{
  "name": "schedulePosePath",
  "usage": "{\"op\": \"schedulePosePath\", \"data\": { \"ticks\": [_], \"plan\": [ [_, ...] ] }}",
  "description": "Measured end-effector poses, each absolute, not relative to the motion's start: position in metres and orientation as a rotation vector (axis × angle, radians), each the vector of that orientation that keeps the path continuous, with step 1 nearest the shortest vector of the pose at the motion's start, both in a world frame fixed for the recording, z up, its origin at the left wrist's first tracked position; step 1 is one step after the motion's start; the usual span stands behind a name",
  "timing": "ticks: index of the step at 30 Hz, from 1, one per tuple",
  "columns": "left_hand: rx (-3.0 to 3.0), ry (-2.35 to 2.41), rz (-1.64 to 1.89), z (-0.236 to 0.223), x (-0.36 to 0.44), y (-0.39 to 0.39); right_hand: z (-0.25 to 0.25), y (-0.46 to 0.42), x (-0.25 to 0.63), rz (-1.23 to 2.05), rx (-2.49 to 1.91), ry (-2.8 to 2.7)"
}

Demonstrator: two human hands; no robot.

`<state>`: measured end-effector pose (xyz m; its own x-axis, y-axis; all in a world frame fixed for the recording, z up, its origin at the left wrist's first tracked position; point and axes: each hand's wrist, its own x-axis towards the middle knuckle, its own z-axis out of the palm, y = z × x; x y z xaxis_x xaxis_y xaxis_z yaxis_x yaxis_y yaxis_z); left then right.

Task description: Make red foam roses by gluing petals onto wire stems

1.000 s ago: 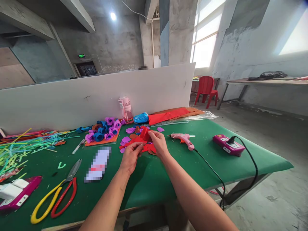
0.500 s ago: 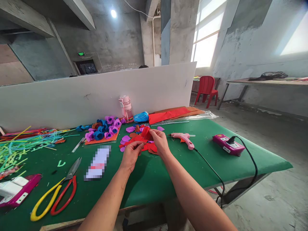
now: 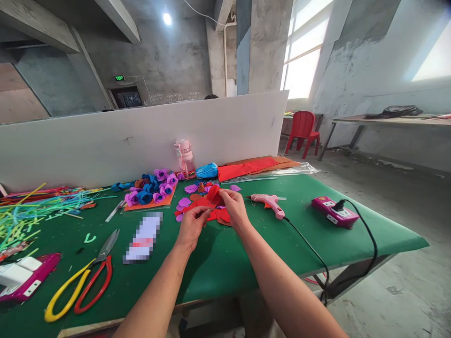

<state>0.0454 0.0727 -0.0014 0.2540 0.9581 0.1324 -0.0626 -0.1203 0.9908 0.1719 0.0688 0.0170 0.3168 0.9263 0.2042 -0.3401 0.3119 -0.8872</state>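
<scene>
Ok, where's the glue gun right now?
In the head view, the pink glue gun lies on the green table, just right of the right hand.

So my head view's tipped a touch: the scissors (image 3: 104,252) and my right hand (image 3: 233,204) sit slightly higher in frame than a second ago.

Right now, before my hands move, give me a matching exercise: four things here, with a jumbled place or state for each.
1. Glue gun
2. Scissors
3. Bottle
4. Red piece

A. Upright in front of the white board
B. Held in the right hand
C. Lying between the right hand and the magenta power strip
D. One handle yellow, the other red

Pairs: 1-C, 2-D, 3-A, 4-B
</scene>
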Motion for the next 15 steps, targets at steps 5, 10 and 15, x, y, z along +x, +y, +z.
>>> {"op": "schedulePosePath", "data": {
  "ticks": [5,10,15],
  "plan": [
    [1.352,0.916,1.132,-0.0023,0.0450,0.0723,0.0188,0.0670,0.1720,1.000,-0.840,-0.822],
    [1.332,0.893,1.138,-0.0032,0.0449,0.0727,0.0153,0.0688,0.1720,1.001,-0.828,-0.841],
    [1.332,0.909,1.139,-0.0038,0.0451,0.0743,0.0119,0.0712,0.1727,0.992,-0.833,-0.863]
  ]
}}
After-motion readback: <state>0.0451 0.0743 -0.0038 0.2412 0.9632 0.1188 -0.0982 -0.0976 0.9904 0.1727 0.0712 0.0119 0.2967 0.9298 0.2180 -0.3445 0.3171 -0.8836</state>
